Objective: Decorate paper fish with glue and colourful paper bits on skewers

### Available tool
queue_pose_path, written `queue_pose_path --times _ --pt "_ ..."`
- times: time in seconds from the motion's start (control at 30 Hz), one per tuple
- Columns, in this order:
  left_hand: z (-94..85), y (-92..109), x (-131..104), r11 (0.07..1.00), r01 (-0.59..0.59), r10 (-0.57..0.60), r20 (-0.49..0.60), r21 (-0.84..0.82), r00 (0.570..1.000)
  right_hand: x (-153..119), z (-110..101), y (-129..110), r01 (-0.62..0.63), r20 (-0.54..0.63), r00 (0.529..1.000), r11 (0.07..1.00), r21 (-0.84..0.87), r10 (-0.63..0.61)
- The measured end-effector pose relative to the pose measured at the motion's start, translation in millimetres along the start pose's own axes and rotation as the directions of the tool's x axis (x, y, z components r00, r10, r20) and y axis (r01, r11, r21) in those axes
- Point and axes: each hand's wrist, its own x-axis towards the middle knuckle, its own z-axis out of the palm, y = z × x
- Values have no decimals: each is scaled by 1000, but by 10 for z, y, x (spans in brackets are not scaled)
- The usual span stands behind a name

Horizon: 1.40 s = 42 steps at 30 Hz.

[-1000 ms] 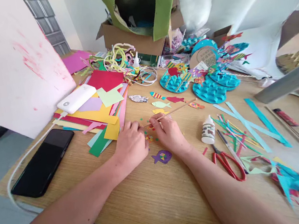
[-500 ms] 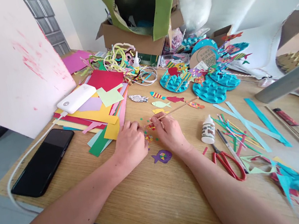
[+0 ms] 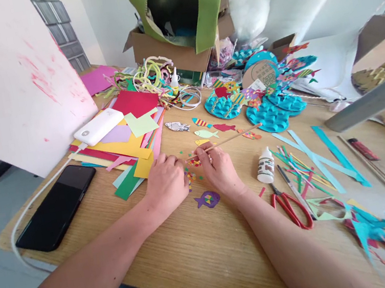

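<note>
My right hand (image 3: 219, 171) pinches a thin wooden stick (image 3: 237, 134), which slants up to the right. The stick's lower end points at small coloured paper dots (image 3: 191, 177) between my hands. My left hand (image 3: 165, 181) rests on the table with its fingers curled beside these dots; whatever its fingertips hold is hidden. Just below lies a purple paper fish (image 3: 208, 200) with a patterned round patch. Beyond my right hand are more paper fish, among them a pale green one (image 3: 206, 134), a red one (image 3: 224, 127) and a striped one (image 3: 202, 122).
Right of my hands are a white glue bottle (image 3: 265, 167), red-handled scissors (image 3: 290, 208), a pen and paper strips (image 3: 316, 159). A phone (image 3: 56, 207), a white power bank (image 3: 99, 126) and coloured paper (image 3: 135, 105) lie left. Blue egg-tray pieces (image 3: 267, 116) stand behind.
The stick's upper end has shifted slightly to the right in my right hand. My left hand stays in nearly the same place, and the view has moved a little.
</note>
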Motion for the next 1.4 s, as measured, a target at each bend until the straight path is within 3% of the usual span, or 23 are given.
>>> queue_pose_path --times 0.27,0.4,0.53,0.7,0.87,1.03,1.1,1.17,1.23,1.27,1.4 --pt "-11 -7 -7 1000 -1 0 22 4 1000 108 -179 6 -83 -41 996 996 33 84" --pt "0 -23 -6 1000 -25 24 40 17 999 96 -367 -114 -156 66 986 982 110 150" --pt "15 -27 -11 999 -13 11 50 35 999 -171 -497 -219 -74 139 989 988 135 55" --pt "2 -35 -20 999 -34 34 29 15 999 -581 -563 -163 21 79 996 994 104 -30" --pt "-19 -30 -15 1000 -19 20 -48 23 999 -696 -571 -151 73 83 993 992 101 -82" --pt "-35 7 3 990 -108 100 -85 -92 991 -682 -523 -130 121 133 982 988 94 -133" --pt "-42 29 -4 963 -193 178 -93 -189 980 -682 -501 -108 127 158 978 988 88 -139" --pt "-44 53 -28 879 -352 351 -65 -321 934 -683 -492 -96 137 163 975 987 84 -149" --pt "-39 76 -64 771 -478 525 -5 -420 851 -684 -500 -100 148 145 977 985 84 -159" --pt "-35 86 -82 758 -488 552 27 -432 834 -683 -508 -106 150 132 978 985 84 -160" --pt "-35 103 -122 790 -462 532 77 -403 843 -678 -527 -128 151 106 982 986 74 -158"
